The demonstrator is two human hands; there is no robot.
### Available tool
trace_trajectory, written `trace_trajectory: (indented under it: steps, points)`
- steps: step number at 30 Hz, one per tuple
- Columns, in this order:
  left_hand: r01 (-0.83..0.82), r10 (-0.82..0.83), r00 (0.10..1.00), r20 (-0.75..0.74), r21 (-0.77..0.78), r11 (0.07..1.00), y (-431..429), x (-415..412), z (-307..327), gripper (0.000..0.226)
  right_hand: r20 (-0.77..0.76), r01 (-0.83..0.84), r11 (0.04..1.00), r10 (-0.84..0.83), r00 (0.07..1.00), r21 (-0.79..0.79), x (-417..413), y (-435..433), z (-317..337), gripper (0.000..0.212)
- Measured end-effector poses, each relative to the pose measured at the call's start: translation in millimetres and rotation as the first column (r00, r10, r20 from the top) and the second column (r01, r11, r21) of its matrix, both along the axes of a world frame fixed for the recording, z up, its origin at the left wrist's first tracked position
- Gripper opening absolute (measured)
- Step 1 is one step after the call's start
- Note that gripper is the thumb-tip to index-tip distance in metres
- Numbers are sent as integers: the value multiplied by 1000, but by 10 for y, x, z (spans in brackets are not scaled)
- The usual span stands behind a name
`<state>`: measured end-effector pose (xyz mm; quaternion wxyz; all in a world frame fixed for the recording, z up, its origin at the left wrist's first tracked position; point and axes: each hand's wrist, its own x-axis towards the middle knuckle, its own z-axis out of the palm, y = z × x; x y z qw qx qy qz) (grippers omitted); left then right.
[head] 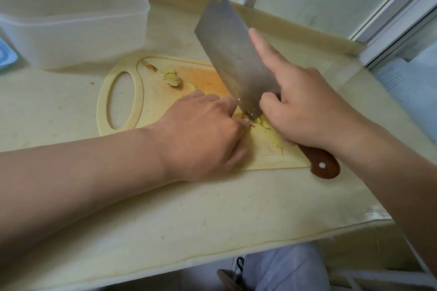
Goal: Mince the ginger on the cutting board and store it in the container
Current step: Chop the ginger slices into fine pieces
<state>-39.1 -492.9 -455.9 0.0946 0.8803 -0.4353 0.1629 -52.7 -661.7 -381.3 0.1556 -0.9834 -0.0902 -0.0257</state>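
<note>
Stood partway through the mincing, to judge by the board. Gripped the cleaver by its brown wooden handle with the right hand, fingers wrapped round the grip and forefinger stretched up along the flat of the blade. Held the blade tilted, heel down on the near right part of the cutting board, tip raised toward the far wall. Curled the left hand knuckles-up just left of the blade, fingertips tucked onto the ginger at the cutting edge (most of that piece hidden under the fingers). Had reduced some of it to pale yellow shreds, scattered on the board under and between the two hands, with bits stuck to the lower blade. Looked coarse, more shreds than mince, so probably needed more passes. Left a lump of ginger uncut toward the far left of the board, near the handle hole, with a small scrap just beyond it. Had put nothing visible into the container, standing on the counter at the far left, well apart from the chopping, with no ginger showing through the cloudy walls. Remaining, by this reading: finish chopping the pile, deal with the lump, then scrape everything into the container.
</note>
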Motion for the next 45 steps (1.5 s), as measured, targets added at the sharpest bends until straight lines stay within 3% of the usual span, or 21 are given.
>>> trace_trajectory:
  steps: [3,6,14,21,29,33,38,45]
  points:
    - [-9,9,1000,9,1,1000,0,7,-10,57,111,19,996,-29,993,87,-234,-126,-134,94]
    - [-13,13,1000,10,-10,1000,1,13,-23,56,109,32,993,-44,993,114,-383,-190,-149,94]
    - [1,0,1000,25,-56,998,-9,20,-45,58,-110,-17,999,12,994,-45,-194,-121,88,91]
    - [19,-16,999,43,-69,997,-9,30,-64,58,-249,19,999,-28,968,-38,-67,-34,162,94]
    - [33,-31,999,22,-75,997,3,19,-48,59,-216,32,998,-44,976,-61,201,165,174,94]
    - [69,-68,998,11,-139,988,24,6,-24,46,-158,16,995,-30,987,-94,194,168,215,92]
    - [63,-63,998,5,-173,983,46,-13,11,26,-109,63,998,-62,992,10,77,56,239,94]
    - [44,-47,999,-5,-219,975,57,-33,42,17,-254,142,968,-86,963,209,-27,-87,33,96]
